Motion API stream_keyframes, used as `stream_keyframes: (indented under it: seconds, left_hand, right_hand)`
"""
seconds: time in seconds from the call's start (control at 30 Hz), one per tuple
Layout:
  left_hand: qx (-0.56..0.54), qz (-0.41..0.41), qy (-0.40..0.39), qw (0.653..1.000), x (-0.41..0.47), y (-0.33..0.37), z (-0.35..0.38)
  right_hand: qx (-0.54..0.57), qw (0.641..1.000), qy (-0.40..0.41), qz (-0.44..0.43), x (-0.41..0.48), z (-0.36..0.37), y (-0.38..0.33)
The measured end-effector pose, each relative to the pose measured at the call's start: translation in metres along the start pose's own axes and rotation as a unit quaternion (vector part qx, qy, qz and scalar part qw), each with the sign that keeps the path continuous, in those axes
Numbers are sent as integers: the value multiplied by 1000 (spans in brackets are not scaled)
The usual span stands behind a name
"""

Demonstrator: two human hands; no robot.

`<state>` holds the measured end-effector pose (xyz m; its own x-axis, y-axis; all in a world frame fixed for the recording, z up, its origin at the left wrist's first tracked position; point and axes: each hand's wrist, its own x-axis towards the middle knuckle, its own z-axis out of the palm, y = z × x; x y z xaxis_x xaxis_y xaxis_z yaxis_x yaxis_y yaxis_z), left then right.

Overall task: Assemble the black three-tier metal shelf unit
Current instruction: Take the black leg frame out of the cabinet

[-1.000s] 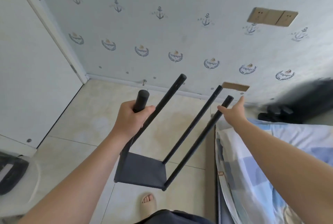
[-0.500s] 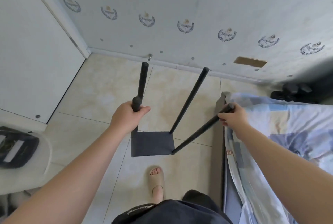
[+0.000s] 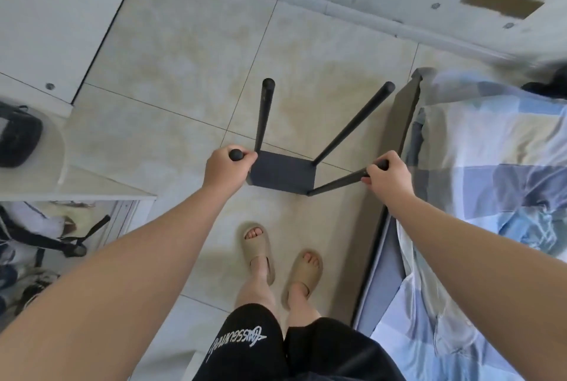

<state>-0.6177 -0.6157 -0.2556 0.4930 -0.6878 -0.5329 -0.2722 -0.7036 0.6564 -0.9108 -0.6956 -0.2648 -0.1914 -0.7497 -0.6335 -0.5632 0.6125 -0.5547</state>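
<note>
Left hand [image 3: 225, 170] grip curled round pole [image 3: 236, 154]; right hand [image 3: 388, 176] grip round another pole [image 3: 340, 181].

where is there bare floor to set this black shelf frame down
The widest bare tiles lie beyond the posts, bordered by the white door on the left and the skirting ahead. A smaller patch lies between the white tabletop and the slippers. It is tight on the right, where the bed frame runs close beside the shelf panel.
</note>
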Motion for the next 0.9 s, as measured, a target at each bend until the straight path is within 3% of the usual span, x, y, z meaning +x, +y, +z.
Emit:
stream_keyframes:
  seconds: [0.27,0.47,0.7,0.9]
  left_hand:
    - [-23,-76,-5,997,-1,-61,20]
    - [-17,-83,-19,996,2,-93,19]
    - [28,-61,-50,996,-6,-98,9]
    - [54,-94,-86,990,-44,-89,-12]
  right_hand:
    - [-31,999,-19,17,-6,37,44]
    - [-42,998,-26,35,-13,61,58]
    - [-51,997,-43,49,-32,72,51]
    - [-69,995,-69,11,-75,56,26]
